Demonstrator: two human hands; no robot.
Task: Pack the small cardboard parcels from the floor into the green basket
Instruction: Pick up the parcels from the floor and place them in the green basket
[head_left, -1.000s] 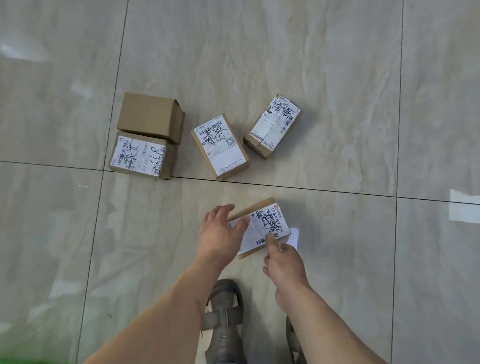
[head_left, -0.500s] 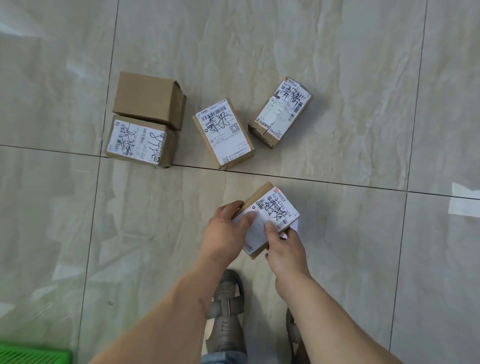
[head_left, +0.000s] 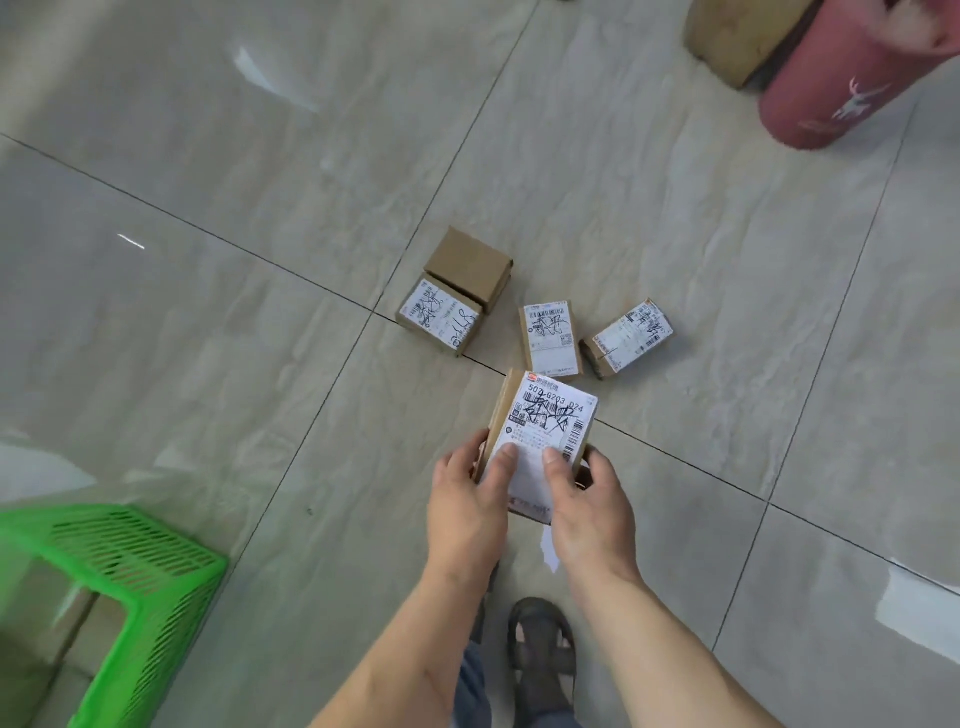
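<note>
A small cardboard parcel (head_left: 550, 415) with a white shipping label is lifted off the floor, held between both hands. My left hand (head_left: 467, 499) grips its left side with the thumb on the label. My right hand (head_left: 589, 506) grips its right side, thumb also on the label. On the tiles beyond lie several more parcels: a labelled one (head_left: 441, 322) touching a plain brown one (head_left: 470, 267), another labelled one (head_left: 550, 338), and one (head_left: 628, 335) further right. The green basket (head_left: 156, 587) stands at the lower left; a brown box shows inside it.
A dark red cylinder (head_left: 841, 78) and a tan block (head_left: 743, 36) stand at the top right. My sandalled foot (head_left: 543, 654) is below the hands. White paper scraps lie on the floor near my right wrist and at the right edge.
Both hands have raised the parcel from the floor and taken it by its two sides. The view has swung and pulled back, bringing the green basket into sight at the lower left.
</note>
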